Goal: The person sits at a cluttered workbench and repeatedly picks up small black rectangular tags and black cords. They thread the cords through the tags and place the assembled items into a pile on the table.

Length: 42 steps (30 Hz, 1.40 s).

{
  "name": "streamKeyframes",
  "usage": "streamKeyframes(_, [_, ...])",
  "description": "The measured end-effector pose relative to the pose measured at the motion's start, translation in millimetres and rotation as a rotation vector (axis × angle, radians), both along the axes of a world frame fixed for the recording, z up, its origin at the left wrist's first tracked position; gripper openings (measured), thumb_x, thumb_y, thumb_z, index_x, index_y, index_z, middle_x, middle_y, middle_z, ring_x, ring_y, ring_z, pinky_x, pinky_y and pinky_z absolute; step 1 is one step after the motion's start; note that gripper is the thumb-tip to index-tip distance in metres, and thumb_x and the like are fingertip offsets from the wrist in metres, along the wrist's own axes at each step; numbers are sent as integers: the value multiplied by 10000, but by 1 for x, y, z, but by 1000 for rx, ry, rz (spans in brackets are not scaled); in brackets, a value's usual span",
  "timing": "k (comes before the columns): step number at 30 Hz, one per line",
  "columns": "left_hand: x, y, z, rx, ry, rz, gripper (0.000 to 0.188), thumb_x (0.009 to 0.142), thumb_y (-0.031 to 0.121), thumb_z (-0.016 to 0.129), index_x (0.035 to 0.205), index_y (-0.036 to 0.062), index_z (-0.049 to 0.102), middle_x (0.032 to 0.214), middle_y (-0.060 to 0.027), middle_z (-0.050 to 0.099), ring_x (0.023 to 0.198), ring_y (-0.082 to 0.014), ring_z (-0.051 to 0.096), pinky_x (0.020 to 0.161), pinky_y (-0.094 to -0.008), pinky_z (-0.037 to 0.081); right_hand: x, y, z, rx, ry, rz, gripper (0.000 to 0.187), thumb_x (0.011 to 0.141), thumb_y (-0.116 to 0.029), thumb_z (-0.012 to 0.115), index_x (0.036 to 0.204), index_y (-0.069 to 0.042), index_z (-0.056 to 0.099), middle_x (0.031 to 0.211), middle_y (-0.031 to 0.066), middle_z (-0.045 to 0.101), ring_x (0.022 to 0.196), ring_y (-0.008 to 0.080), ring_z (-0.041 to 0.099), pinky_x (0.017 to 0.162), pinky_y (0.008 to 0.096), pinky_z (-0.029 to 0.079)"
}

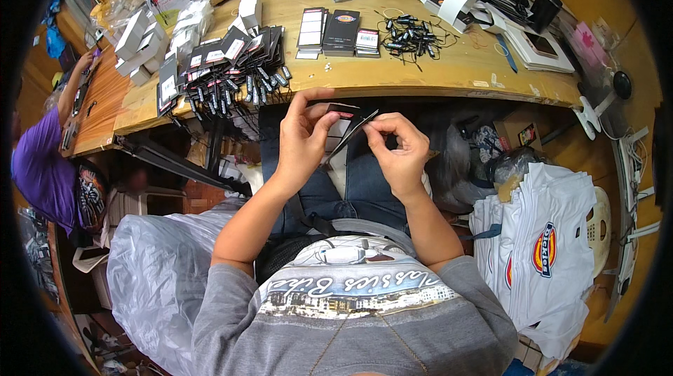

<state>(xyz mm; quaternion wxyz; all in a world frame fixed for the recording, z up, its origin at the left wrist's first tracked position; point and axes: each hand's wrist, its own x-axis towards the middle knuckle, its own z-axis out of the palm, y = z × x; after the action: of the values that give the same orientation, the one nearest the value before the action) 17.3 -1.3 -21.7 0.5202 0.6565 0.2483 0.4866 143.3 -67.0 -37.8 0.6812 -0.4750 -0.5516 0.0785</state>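
Over my lap, just off the table's front edge, my left hand (303, 141) grips a black hang tag (343, 111) between thumb and fingers. My right hand (401, 148) pinches the upper right end of the dark tags, which are seen nearly edge-on. Whether a string is in the right fingertips is too small to tell. Beyond my hands on the table lie stacks of black tags (341, 31) and white-labelled tags (366, 39). To their right is a tangle of black tag strings (415, 36). A heap of strung black tags (231, 60) hangs over the edge at left.
Small white boxes (144, 43) and clear plastic bags crowd the table's left and back. A phone (540, 44) lies on a white stack at right. Folded white T-shirts (543, 250) are piled beside me. A large plastic bag (158, 285) stands left, near a person in purple (45, 158).
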Motion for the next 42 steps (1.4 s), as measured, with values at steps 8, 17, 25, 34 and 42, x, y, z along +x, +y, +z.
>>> streamKeyframes(8, [-1, -10, 3, -39, -107, -110, 93, 730, -59, 528, 821, -48, 520, 836, -80, 559, 771, -100, 526, 704, -206, 423, -6, -4, 10, 35, -81, -52, 113, 630, 71, 600, 697, 20, 525, 648, 73, 532, 532, 120, 508, 477, 205, 404])
streamKeyframes(17, [0, -7, 0, 316, -75, -58, 117, 680, -85, 537, 786, -34, 540, 818, -100, 559, 713, -147, 550, 647, -227, 449, -7, -6, 11, 10, -36, -29, 109, 628, 79, 585, 679, 24, 507, 632, 64, 524, 521, 98, 484, 480, 194, 391])
streamKeyframes(25, [-3, -9, 2, 880, 53, 113, 241, 552, -116, 533, 773, -21, 558, 758, -131, 557, 700, -241, 576, 593, -275, 475, -10, -7, 6, -65, 306, 187, 91, 654, 89, 555, 666, 21, 495, 648, 23, 525, 562, 46, 448, 504, 169, 371])
streamKeyframes(34, [-8, -4, 1, 1068, 83, 129, 249, 514, -75, 556, 757, -23, 559, 731, -128, 557, 671, -247, 577, 561, -277, 472, -13, -2, -5, -60, 250, 186, 95, 648, 94, 551, 677, 25, 493, 653, 32, 528, 566, 50, 451, 517, 171, 375])
streamKeyframes(42, [-12, -4, 11, 748, 117, -25, 163, 595, -74, 566, 747, -19, 551, 748, -126, 556, 659, -239, 563, 561, -268, 454, -8, -2, 0, 16, 56, 160, 116, 630, 102, 570, 691, 27, 505, 676, 80, 549, 605, 127, 529, 551, 212, 415])
